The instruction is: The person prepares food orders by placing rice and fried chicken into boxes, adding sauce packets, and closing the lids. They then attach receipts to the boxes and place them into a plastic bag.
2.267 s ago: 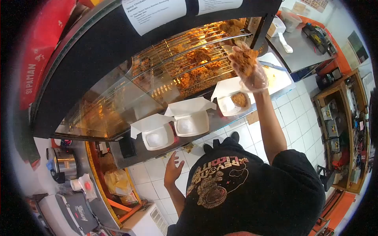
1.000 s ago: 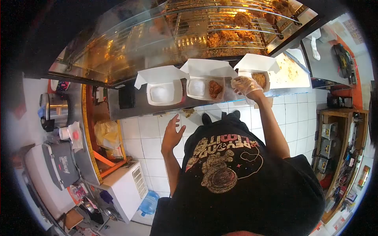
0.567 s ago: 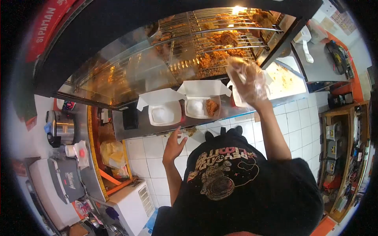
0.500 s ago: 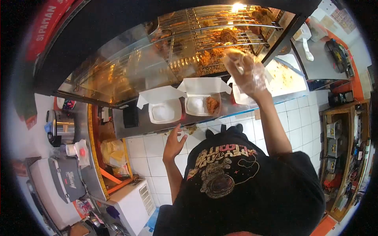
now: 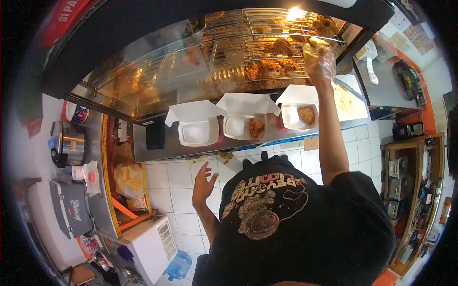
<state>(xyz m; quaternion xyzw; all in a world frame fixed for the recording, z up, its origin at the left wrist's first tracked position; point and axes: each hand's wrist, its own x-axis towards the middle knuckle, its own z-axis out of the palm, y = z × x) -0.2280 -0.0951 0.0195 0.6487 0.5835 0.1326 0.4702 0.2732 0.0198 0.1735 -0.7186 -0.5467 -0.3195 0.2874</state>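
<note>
My right hand, in a clear plastic glove, reaches up to the wire racks of a lit food warmer. Glare and the loose glove hide whether its fingers hold anything. Fried chicken pieces lie on the racks just left of it. My left hand hangs over the floor in front of the counter, empty, fingers apart. Three white lidded boxes stand open on the counter. The left box holds a white mound. In the middle one, a chicken piece sits beside another mound. Chicken also lies in the right box.
A metal counter edge runs below the boxes. Right of them is a white crumb-strewn tray. A steel pot stands on the left side counter, and a wooden shelf holds small bins at the right. A blue water bottle lies low left.
My right hand has moved up and right from above the right box to the racks, uncovering the chicken in that box. My left hand has drawn slightly down and left from the counter.
</note>
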